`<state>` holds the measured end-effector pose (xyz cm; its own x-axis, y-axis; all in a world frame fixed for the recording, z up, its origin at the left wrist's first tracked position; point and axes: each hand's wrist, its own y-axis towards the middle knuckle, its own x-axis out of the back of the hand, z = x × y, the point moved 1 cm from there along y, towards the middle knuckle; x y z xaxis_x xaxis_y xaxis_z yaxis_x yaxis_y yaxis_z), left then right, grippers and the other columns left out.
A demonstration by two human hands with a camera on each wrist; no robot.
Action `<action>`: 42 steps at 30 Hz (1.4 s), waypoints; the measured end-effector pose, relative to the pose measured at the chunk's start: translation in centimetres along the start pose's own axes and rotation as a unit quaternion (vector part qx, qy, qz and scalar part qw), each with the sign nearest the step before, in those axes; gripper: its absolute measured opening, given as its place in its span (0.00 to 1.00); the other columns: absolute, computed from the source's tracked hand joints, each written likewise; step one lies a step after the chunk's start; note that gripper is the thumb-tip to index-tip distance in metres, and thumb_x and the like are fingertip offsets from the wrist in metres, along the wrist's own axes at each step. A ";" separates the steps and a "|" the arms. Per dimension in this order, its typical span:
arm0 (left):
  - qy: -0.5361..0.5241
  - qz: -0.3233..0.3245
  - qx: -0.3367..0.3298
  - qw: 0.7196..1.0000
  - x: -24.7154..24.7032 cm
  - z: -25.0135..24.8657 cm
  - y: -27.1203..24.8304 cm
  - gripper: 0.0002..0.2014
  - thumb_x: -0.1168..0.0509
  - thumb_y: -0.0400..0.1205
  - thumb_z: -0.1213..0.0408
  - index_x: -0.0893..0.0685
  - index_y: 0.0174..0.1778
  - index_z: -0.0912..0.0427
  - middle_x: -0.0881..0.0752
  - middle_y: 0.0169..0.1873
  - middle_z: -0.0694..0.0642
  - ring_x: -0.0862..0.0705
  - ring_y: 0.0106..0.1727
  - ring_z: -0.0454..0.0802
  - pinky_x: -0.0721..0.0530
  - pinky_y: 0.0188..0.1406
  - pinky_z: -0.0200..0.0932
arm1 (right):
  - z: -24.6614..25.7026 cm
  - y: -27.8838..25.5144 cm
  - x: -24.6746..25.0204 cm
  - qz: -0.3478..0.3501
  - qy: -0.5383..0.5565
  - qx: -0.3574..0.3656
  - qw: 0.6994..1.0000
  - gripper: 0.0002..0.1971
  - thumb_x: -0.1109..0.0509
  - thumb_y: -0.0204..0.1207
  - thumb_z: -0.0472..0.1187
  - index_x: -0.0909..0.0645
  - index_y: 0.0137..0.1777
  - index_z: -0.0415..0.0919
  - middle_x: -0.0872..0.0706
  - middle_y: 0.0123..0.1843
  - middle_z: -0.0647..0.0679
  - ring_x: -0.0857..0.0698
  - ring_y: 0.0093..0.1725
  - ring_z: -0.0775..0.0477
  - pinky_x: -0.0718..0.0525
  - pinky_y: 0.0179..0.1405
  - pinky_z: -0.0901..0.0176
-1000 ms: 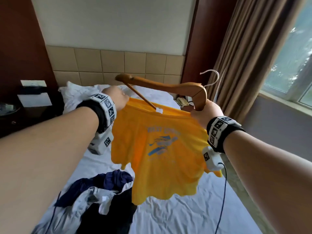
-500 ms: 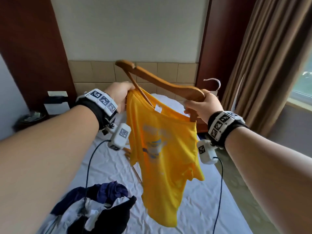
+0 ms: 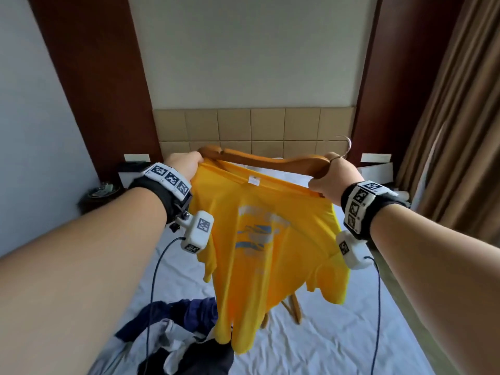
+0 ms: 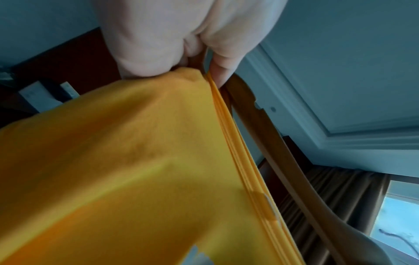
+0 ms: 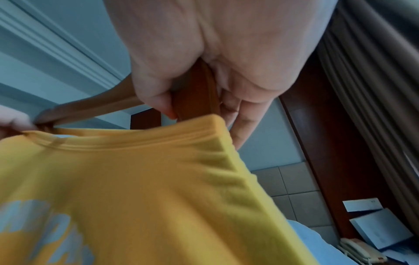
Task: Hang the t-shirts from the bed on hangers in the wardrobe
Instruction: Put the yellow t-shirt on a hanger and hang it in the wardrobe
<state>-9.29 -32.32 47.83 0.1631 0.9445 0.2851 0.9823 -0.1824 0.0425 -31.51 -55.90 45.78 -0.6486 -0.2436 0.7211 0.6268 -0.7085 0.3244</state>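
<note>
Clothes pile (image 3: 173,336) crowds near bed (image 3: 324,334)

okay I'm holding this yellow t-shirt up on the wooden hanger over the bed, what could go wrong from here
1. The yellow t-shirt looks only part way on the wooden hanger: your left hand pinches collar and hanger tip together, your right hand grips the other end. Letting go could drop the shirt.
2. The hem hangs by the dark clothes pile and a second hanger on the bed, and may snag.
</note>
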 end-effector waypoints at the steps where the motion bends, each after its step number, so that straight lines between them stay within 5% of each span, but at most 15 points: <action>1: 0.033 -0.002 -0.001 0.999 0.8 0.2 0.6 0.12 0.28 0.80 0.56 0.14 0.51 0.61 0.14 0.54 0.59 0.16 0.56 0.62 0.17 0.66 0.53 | 0.7 0.3 -0.1 0.005 -0.010 0.001 1.000 0.16 0.23 0.68 0.37 0.22 0.54 0.44 0.13 0.40 0.46 0.13 0.37 0.46 0.22 0.28 0.61; 5: 0.154 0.040 0.003 0.987 3.9 0.8 3.0 0.27 0.32 0.81 0.51 0.17 0.71 0.66 0.15 0.67 0.67 0.16 0.66 0.67 0.18 0.68 0.55 | 3.4 0.9 -0.6 0.013 -0.054 0.016 0.998 0.17 0.22 0.68 0.38 0.23 0.54 0.45 0.14 0.40 0.46 0.14 0.37 0.46 0.24 0.29 0.60; 7: 0.167 0.061 0.009 0.984 5.3 1.1 4.0 0.33 0.32 0.76 0.50 0.18 0.74 0.67 0.14 0.65 0.69 0.14 0.64 0.68 0.14 0.63 0.57 | 4.6 0.8 -1.1 0.015 -0.073 0.020 0.997 0.16 0.22 0.68 0.38 0.22 0.53 0.45 0.15 0.38 0.47 0.15 0.36 0.47 0.26 0.27 0.61; 9: 0.201 0.060 -0.008 0.978 6.4 1.2 4.3 0.25 0.32 0.78 0.52 0.13 0.64 0.66 0.12 0.49 0.65 0.13 0.48 0.64 0.18 0.40 0.49 | 5.6 0.6 -1.7 0.016 -0.084 0.018 0.996 0.15 0.22 0.68 0.37 0.22 0.52 0.45 0.16 0.38 0.47 0.16 0.35 0.48 0.26 0.27 0.61; 11: 0.240 0.072 -0.040 0.967 7.4 1.1 4.7 0.13 0.33 0.81 0.54 0.11 0.49 0.61 0.15 0.38 0.59 0.18 0.37 0.57 0.30 0.30 0.46 | 6.4 0.5 -2.1 0.018 -0.090 0.014 0.996 0.15 0.22 0.68 0.37 0.22 0.51 0.45 0.16 0.38 0.47 0.16 0.35 0.49 0.26 0.27 0.61; 15: 0.203 0.149 -0.050 0.967 8.5 1.8 6.1 0.08 0.31 0.73 0.60 0.20 0.30 0.57 0.19 0.30 0.62 0.19 0.34 0.57 0.22 0.38 0.48 | 7.7 0.0 -2.0 0.032 -0.120 0.008 0.992 0.14 0.22 0.69 0.38 0.22 0.51 0.47 0.15 0.39 0.48 0.16 0.35 0.50 0.27 0.25 0.63; 20: 0.179 0.190 -0.074 0.962 9.7 1.3 6.5 0.11 0.33 0.81 0.71 0.21 0.32 0.59 0.19 0.29 0.61 0.16 0.34 0.56 0.08 0.50 0.60 | 9.6 -0.6 -1.3 0.028 -0.144 0.012 0.989 0.15 0.22 0.69 0.40 0.24 0.50 0.49 0.15 0.39 0.49 0.15 0.35 0.50 0.27 0.25 0.62; 28: 0.235 0.246 -0.143 0.929 11.0 -0.7 6.2 0.06 0.31 0.82 0.66 0.10 0.42 0.61 0.07 0.41 0.65 0.06 0.43 0.60 0.05 0.48 0.57 | 11.9 -0.9 0.9 -0.001 -0.169 -0.005 0.986 0.16 0.20 0.68 0.42 0.20 0.54 0.50 0.13 0.42 0.49 0.13 0.38 0.49 0.18 0.29 0.59; 36: 0.277 0.276 -0.220 0.894 9.9 -2.8 4.8 0.06 0.29 0.81 0.60 0.09 0.42 0.56 0.08 0.42 0.62 0.09 0.45 0.59 0.06 0.52 0.60 | 15.8 -1.4 -0.2 0.026 -0.161 0.037 0.986 0.13 0.23 0.68 0.38 0.21 0.49 0.48 0.13 0.42 0.48 0.13 0.40 0.47 0.23 0.30 0.60; 39: 0.294 0.271 -0.257 0.880 9.0 -2.8 3.6 0.08 0.30 0.82 0.54 0.10 0.40 0.52 0.13 0.37 0.53 0.15 0.43 0.54 0.15 0.39 0.50 | 16.8 -1.8 -0.6 0.019 -0.124 0.042 0.991 0.16 0.22 0.68 0.37 0.21 0.53 0.47 0.14 0.43 0.48 0.13 0.42 0.46 0.18 0.34 0.56; 42: 0.270 0.259 -0.268 0.888 7.9 -2.2 1.8 0.13 0.31 0.84 0.48 0.11 0.44 0.53 0.15 0.36 0.51 0.17 0.42 0.51 0.26 0.35 0.44 | 17.3 -2.8 -1.4 0.012 -0.085 0.042 0.995 0.20 0.23 0.68 0.34 0.23 0.56 0.50 0.16 0.44 0.50 0.15 0.42 0.50 0.20 0.33 0.58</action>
<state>-6.45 -25.77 52.24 0.3708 0.4533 0.8106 0.5791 -0.7952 0.1797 -24.87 -42.12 54.49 -0.5551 -0.1402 0.8199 0.6797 -0.6446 0.3500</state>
